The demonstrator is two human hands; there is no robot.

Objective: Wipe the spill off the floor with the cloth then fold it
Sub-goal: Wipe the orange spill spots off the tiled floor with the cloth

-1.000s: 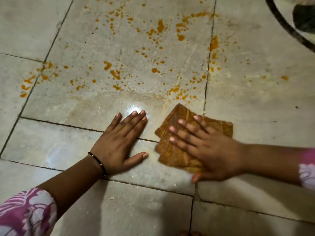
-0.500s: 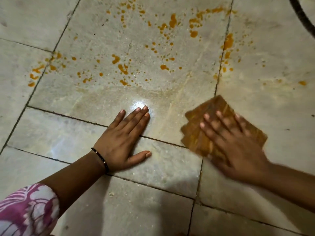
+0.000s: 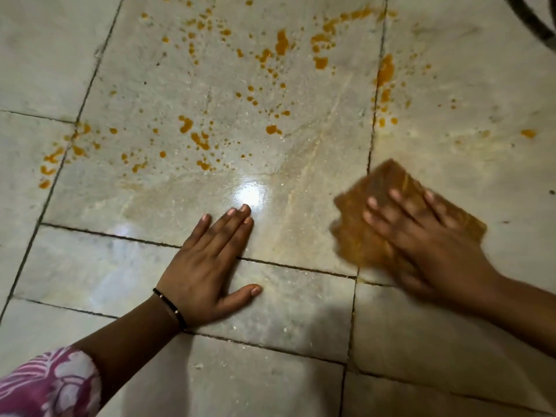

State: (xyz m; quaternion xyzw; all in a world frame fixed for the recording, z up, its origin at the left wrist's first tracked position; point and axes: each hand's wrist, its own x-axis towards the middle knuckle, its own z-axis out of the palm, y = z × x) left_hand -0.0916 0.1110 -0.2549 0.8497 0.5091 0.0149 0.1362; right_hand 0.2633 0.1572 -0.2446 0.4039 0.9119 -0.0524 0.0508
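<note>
While the left hand (image 3: 207, 266) lies flat on the floor (image 3: 285, 371), palm down, its four fingers straight and close together and the thumb stretched out to the side, the right hand (image 3: 427, 245) presses down on the cloth (image 3: 373, 206) with its fingers straight and spread. The cloth is a folded, brownish-orange square, soaked in the spill's colour, and it lies flat on the pale tiles to the right of the left hand, well apart from it, straddling a dark grout line. Both the right hand and the cloth are blurred, so the cloth's edges and the thumb cannot be made out clearly. The spill (image 3: 270, 55) shows as orange drops and splashes scattered over the tiles beyond both hands, thickest at the top centre, with a smaller cluster far left and a few spots far right. The strip of floor between the hands and those drops carries only faint yellowish smears and a bright glare spot just past the left fingertips. A thin black bracelet (image 3: 170, 308) circles the left wrist, and a pink and white patterned sleeve (image 3: 48, 383) fills the lower left corner.
</note>
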